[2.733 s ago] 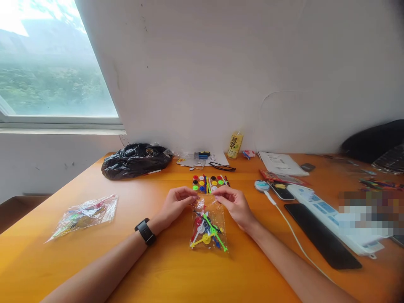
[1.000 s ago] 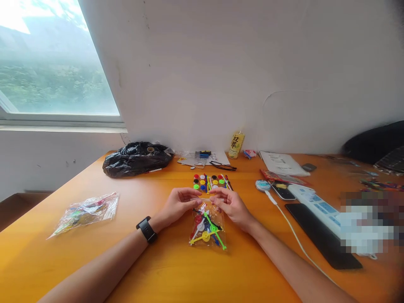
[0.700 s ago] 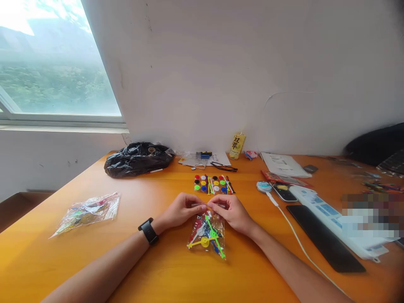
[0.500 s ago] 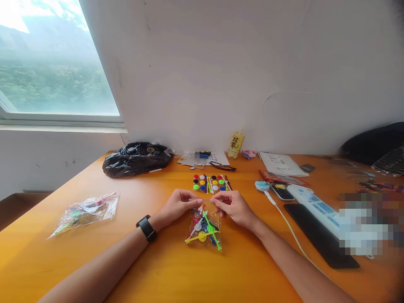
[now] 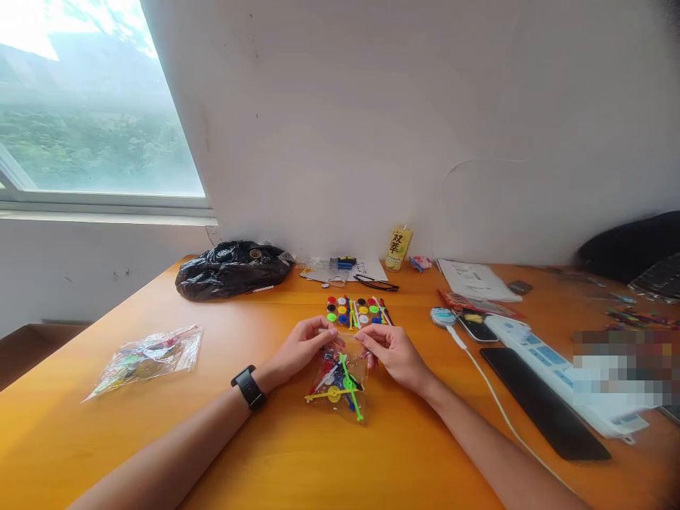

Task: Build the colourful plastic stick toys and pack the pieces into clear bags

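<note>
Between my hands hangs a small clear plastic bag (image 5: 324, 413) with coloured plastic spinner arrows inside, among them a green arrow (image 5: 348, 384) and a yellow arrow (image 5: 333, 394). My left hand (image 5: 305, 346) pinches the bag's top edge at its left end, thumb against fingers. At the right end of that edge, my right hand (image 5: 390, 352) pinches it the same way. Just beyond my fingers, round coloured discs (image 5: 341, 310) lie in rows on the table, with more arrows (image 5: 352, 313) beside them.
Another filled clear bag (image 5: 146, 358) lies on the left of the wooden table (image 5: 255, 467). A black plastic bag (image 5: 234, 269), papers (image 5: 472, 280) and a yellow drink carton (image 5: 398, 248) stand at the back. A power strip (image 5: 552, 365), white cable (image 5: 494, 397) and black slab (image 5: 547, 404) lie right.
The bag and its arrows have shifted slightly left and swung in my fingers. Both hands keep their pinch on the top edge. The whole view has moved a little.
</note>
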{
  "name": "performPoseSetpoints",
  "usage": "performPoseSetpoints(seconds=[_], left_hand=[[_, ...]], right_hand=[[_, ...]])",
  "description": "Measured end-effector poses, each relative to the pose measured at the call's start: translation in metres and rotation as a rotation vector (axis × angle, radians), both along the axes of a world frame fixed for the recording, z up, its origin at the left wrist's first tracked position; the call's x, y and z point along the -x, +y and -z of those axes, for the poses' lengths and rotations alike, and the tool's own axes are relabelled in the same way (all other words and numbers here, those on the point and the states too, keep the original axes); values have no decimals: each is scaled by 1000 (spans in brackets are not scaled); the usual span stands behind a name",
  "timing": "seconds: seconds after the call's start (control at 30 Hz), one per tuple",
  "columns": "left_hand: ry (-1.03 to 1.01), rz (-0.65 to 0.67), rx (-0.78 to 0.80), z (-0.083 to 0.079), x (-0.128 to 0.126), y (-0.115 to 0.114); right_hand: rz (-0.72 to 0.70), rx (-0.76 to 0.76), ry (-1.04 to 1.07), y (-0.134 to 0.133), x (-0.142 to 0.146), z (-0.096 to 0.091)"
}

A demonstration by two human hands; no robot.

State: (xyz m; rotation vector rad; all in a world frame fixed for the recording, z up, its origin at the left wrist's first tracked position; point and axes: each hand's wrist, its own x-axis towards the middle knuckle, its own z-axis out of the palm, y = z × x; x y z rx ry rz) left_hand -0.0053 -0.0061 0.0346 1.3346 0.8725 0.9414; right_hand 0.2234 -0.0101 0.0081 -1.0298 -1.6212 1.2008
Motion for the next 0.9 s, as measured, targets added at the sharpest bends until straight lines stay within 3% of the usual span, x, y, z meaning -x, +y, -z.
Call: performPoseSetpoints(seconds=[0.13, 0.33, 0.6, 0.9], left_hand=[[73, 62, -22, 1, -1, -2], [88, 28, -43, 5, 0, -2], [138, 63, -132, 2, 0, -3], [128, 21, -164, 7, -3, -4]], right_hand=[[-17, -27, 21, -2, 5, 3], [4, -23, 41, 0, 8, 13], [7, -57, -12, -2, 7, 9], [101, -244, -125, -6, 9, 2]])
